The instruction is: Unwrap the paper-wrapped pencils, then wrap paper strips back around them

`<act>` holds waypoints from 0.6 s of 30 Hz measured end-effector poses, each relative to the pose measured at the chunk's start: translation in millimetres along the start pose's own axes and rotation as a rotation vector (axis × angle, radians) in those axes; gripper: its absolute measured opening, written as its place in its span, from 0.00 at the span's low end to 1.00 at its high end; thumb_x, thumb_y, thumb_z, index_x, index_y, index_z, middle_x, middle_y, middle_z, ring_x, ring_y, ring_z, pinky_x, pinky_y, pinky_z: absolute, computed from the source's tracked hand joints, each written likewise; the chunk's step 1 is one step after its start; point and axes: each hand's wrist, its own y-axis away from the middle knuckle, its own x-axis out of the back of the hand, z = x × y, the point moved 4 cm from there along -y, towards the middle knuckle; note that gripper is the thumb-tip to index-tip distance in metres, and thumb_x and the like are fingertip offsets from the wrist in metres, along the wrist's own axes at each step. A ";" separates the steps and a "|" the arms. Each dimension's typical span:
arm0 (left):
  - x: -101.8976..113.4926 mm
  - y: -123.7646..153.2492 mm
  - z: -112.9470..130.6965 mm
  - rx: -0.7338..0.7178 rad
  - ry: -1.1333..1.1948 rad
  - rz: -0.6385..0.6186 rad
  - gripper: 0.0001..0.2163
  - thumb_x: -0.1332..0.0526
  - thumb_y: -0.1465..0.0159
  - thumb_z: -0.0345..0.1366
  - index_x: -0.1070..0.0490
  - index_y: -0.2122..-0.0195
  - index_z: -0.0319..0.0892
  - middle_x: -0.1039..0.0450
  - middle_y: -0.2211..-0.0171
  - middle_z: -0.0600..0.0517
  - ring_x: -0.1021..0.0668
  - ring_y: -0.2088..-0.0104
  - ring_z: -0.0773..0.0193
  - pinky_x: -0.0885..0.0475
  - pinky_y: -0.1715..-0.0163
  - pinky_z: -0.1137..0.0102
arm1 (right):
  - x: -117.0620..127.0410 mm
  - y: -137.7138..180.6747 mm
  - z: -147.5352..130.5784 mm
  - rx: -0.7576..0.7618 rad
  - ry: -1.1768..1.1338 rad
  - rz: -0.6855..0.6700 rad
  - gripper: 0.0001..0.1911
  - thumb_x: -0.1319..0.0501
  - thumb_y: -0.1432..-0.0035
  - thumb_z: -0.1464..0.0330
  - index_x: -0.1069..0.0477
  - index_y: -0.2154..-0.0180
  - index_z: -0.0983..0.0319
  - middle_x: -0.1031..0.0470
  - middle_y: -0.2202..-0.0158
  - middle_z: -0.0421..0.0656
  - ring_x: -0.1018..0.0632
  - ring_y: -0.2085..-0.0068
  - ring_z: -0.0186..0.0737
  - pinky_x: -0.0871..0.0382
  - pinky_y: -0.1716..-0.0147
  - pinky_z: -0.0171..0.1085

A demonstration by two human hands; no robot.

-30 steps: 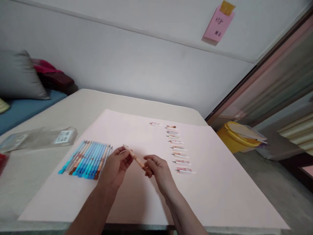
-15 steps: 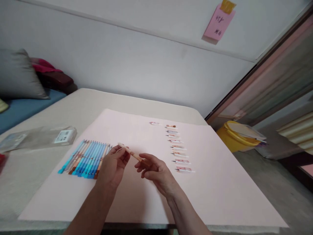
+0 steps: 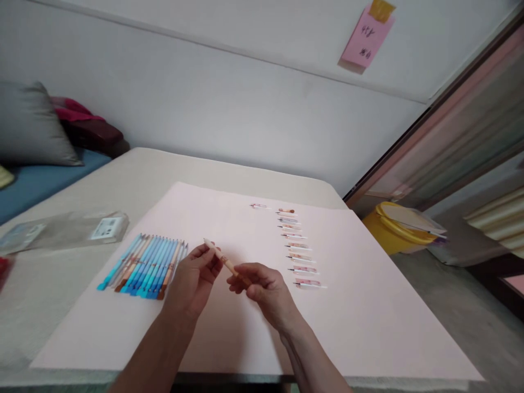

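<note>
A beige and brown pen point(image 3: 223, 258) is held tilted above the pink sheet point(image 3: 368, 327), its pale tip pointing up and left. My left hand point(image 3: 195, 278) pinches it near the tip end. The fingers of my right hand point(image 3: 262, 286) are closed around its brown end. Left of my left hand lies a row of pens point(image 3: 149, 267) in blue, beige and brown, side by side. To the right of my right hand, several thin pen refills point(image 3: 301, 256) with patterned wraps form a column.
A clear plastic bag point(image 3: 69, 229) with a label lies on the table's left side. One more patterned refill point(image 3: 258, 206) is apart from the column. A yellow bucket point(image 3: 395, 229) stands on the floor at right, and a grey cushion point(image 3: 36, 125) sits at left.
The pen has turned slightly, its tip now showing clear of my left fingers. My right fingers have closed in around its brown end.
</note>
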 end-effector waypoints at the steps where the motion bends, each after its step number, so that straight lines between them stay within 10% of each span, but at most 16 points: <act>1: -0.4 0.6 -1.2 0.006 0.001 0.003 0.04 0.36 0.47 0.24 0.28 0.71 0.37 0.29 0.70 0.51 0.26 0.68 0.70 0.28 0.66 0.74 | -0.4 -0.1 -1.1 -0.024 0.016 -0.032 0.25 0.31 0.56 0.63 0.29 0.54 0.58 0.24 0.61 0.46 0.25 0.63 0.42 0.33 0.61 0.43; 8: -9.9 14.4 -26.0 0.114 -0.081 -0.048 0.05 0.34 0.49 0.28 0.29 0.71 0.38 0.29 0.71 0.51 0.26 0.69 0.68 0.29 0.67 0.71 | 1.0 -4.5 3.3 0.014 0.235 0.158 0.20 0.33 0.53 0.66 0.27 0.55 0.56 0.26 0.62 0.42 0.27 0.62 0.39 0.33 0.60 0.39; 13: 11.4 7.9 -25.8 0.154 -0.138 0.226 0.10 0.33 0.52 0.28 0.31 0.70 0.40 0.29 0.69 0.52 0.25 0.67 0.68 0.32 0.66 0.70 | 24.5 -4.6 -5.7 -0.036 0.450 0.389 0.14 0.40 0.46 0.60 0.24 0.62 0.61 0.26 0.72 0.42 0.27 0.69 0.38 0.34 0.64 0.37; 18: 36.2 -5.6 -9.9 0.105 -0.153 0.386 0.09 0.34 0.53 0.30 0.31 0.70 0.41 0.28 0.65 0.51 0.25 0.63 0.65 0.34 0.63 0.67 | 53.5 -2.6 -0.8 -0.215 0.639 0.342 0.13 0.41 0.48 0.62 0.23 0.71 0.65 0.31 0.81 0.40 0.31 0.76 0.34 0.38 0.75 0.33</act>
